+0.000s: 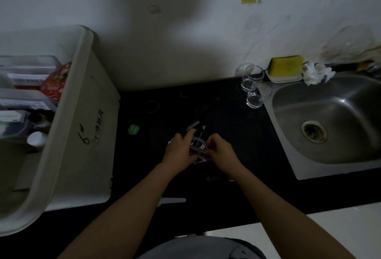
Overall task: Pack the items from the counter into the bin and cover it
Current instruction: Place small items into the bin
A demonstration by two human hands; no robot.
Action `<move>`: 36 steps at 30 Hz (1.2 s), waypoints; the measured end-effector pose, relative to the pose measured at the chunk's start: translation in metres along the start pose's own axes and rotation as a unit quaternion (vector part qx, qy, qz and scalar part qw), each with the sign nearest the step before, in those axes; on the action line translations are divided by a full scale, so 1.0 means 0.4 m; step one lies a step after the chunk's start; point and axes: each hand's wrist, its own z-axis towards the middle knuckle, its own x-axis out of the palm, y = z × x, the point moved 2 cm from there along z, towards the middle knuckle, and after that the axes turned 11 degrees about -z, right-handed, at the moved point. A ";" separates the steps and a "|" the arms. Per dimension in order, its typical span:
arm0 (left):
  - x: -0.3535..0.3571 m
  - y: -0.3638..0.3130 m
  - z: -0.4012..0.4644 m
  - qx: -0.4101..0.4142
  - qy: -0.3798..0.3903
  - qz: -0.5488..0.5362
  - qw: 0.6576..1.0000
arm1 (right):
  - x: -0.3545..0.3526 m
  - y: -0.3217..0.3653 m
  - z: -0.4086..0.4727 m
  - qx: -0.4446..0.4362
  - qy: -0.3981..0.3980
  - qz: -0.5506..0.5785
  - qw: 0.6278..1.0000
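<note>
Both my hands meet at the middle of the black counter point(237, 126) around a small pale purple slotted holder point(198, 149). My left hand point(181, 153) grips its left side and my right hand point(221, 152) pinches its right rim. Dark utensils with grey handles point(193, 125) stick out of the holder towards the wall. A large white bin point(82, 126) stands at the left, open, with boxes, a red packet and a white bottle inside. A small green item point(134, 129) lies on the counter beside the bin.
A steel sink point(329, 122) fills the right side. Three clear glasses point(252, 85) stand at its back left corner, beside a yellow sponge point(286, 67) on a white tray and a crumpled white cloth point(316, 73). A white strip point(173, 200) lies near the counter's front edge.
</note>
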 end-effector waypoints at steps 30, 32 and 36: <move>-0.106 0.109 -0.076 -0.092 -0.153 -0.074 0.981 | 0.034 -0.038 0.053 -0.048 0.021 -0.354 0.934; -0.105 0.110 -0.080 -0.091 -0.173 -0.125 0.973 | 0.025 -0.041 0.044 -0.038 -0.012 -0.303 0.952; -0.114 0.106 -0.079 -0.090 -0.199 -0.195 0.956 | 0.000 -0.026 0.034 -0.017 -0.055 -0.190 0.980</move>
